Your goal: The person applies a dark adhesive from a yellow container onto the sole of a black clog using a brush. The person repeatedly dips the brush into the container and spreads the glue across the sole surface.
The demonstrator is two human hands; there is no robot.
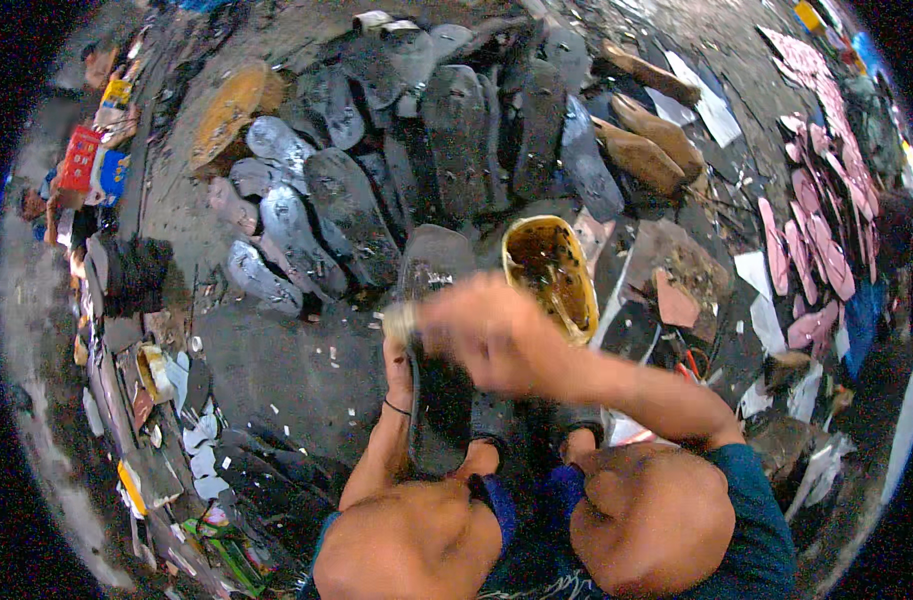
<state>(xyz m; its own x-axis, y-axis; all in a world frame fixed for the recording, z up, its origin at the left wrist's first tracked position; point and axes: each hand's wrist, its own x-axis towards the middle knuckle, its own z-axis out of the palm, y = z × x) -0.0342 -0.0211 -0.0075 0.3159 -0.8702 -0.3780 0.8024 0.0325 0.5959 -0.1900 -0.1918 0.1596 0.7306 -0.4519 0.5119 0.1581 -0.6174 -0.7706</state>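
My left hand (399,372) grips the left edge of a long black shoe sole (440,425) in front of my knees. Motion blurs my right hand (496,335), which is closed above that sole. At its left end shows a short pale tuft, which looks like the bristles of a brush (401,322); the handle is hidden in the fist. Just beyond my right wrist stands a cut-open yellow container (588,265), its inside coated with dark brown, wet-looking stuff.
Several dark soles (454,130) lie fanned out ahead, with brown soles (641,155) to their right. Pink soles and sheet (804,220) spread at far right. A dark mat (266,370) lies left of my left hand. Scraps (204,450) litter the ground; a stack of black pieces (126,275) stands left.
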